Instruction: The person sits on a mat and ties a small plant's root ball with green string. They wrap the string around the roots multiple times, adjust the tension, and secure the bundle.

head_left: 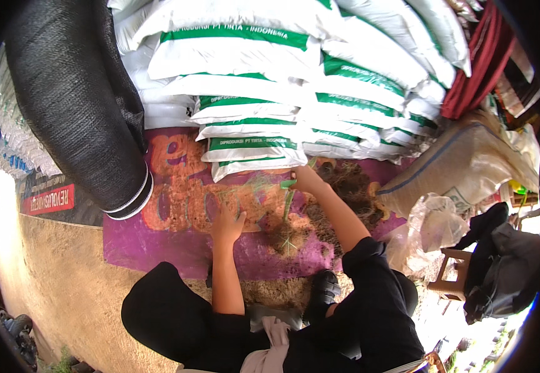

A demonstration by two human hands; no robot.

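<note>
Your left hand [226,226] is spread wide over the middle of the purple mat [152,253], fingers directed at its far edge, and grips nothing visible. Whether the fingertips press on the mat cannot be determined.

Your right hand [309,180] is further out, close to the mat's far edge, just in front of the lowest sacks. Its fingers are drawn narrow and appear to pinch a green strip [288,200]. The strip runs from your fingertips toward you and down to a brown fibrous ball [284,240]. The ball sits on the mat, right of centre and toward the near edge, with thin pale lines crossing over its top in a star shape.

A loose heap of brown fibre [349,184] lies on the right part of the mat, partly behind your right forearm.

White sacks [251,156] with green bands are stacked along the mat's far edge. A black roll [74,105] overlaps its far left corner. At the right edge a tan sack [453,165] leans over, with a crumpled clear plastic bag [433,224] just beside it. One black shoe [324,290] of yours stands at the near edge.
</note>
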